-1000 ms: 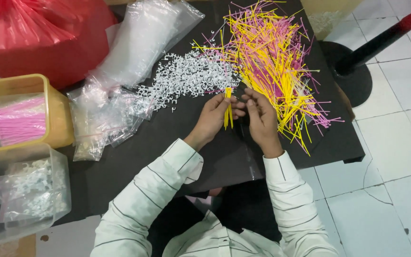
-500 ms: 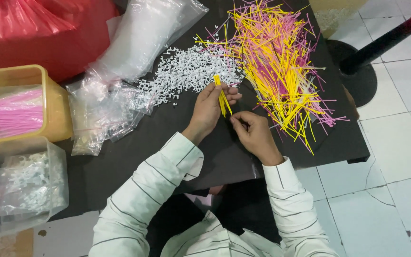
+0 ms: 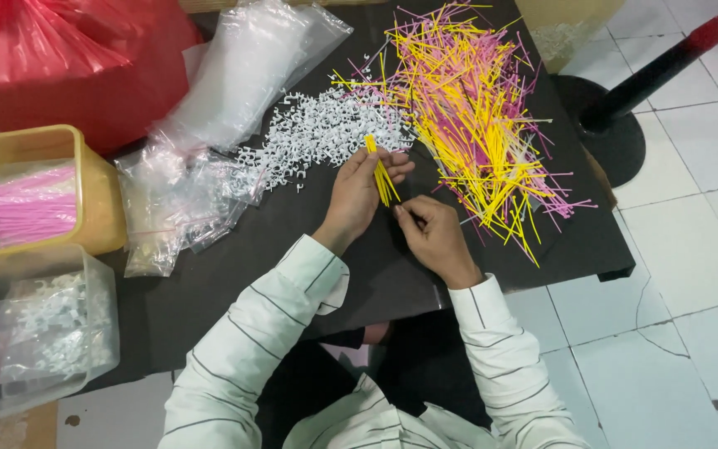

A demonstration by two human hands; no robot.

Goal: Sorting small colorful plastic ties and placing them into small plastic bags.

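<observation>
Fingers of my left hand [image 3: 359, 187] pinch a slim bundle of yellow plastic sticks [image 3: 381, 170], thin, straight and glossy, held upright over the matte black table [image 3: 234, 266], while my right hand [image 3: 432, 233] curls just beside it, its fingertips closed near the bundle's lower end on something too small to make out. Far right sprawls a loose heap of yellow and pink sticks [image 3: 475, 116]; far left of my hands lie small white plastic clips [image 3: 317, 133] and crinkled clear bags [image 3: 176, 199].
</observation>
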